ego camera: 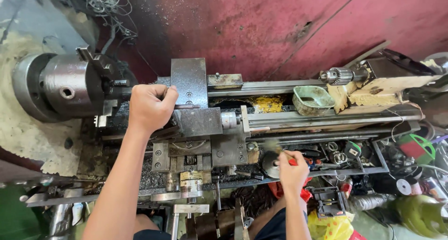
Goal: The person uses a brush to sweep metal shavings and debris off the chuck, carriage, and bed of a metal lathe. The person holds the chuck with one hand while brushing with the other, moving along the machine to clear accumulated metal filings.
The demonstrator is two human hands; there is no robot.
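- Nearest the camera, the right hand (292, 171) is closed in a grip around a red-handled brush (281, 155), whose blurred bristles sit just above a round handwheel (270, 164) on the front of the lathe carriage (205, 146).
- Just behind that hand lies a tray (383, 163) of loose parts, with red cloth (280, 189) and a yellow bag (332, 227) below it (the small items in the tray are too cluttered to tell apart).
- Further in, the left hand (149, 107) is clenched into a fist on the tool post (189, 83), with the fingers curled over its left edge; I cannot tell exactly what it grasps beneath the fingers.
- Left of that fist stands the steel chuck (70, 86), whose jaws point toward the hand and hold no workpiece that shows.
- Along the lathe bed to the right, a worn green bowl (312, 100) rests on the ways, near a drill chuck (337, 75) mounted in the tailstock (387, 81).
- Farthest back, a red wall (261, 25) speckled with metal chips rises behind the machine.
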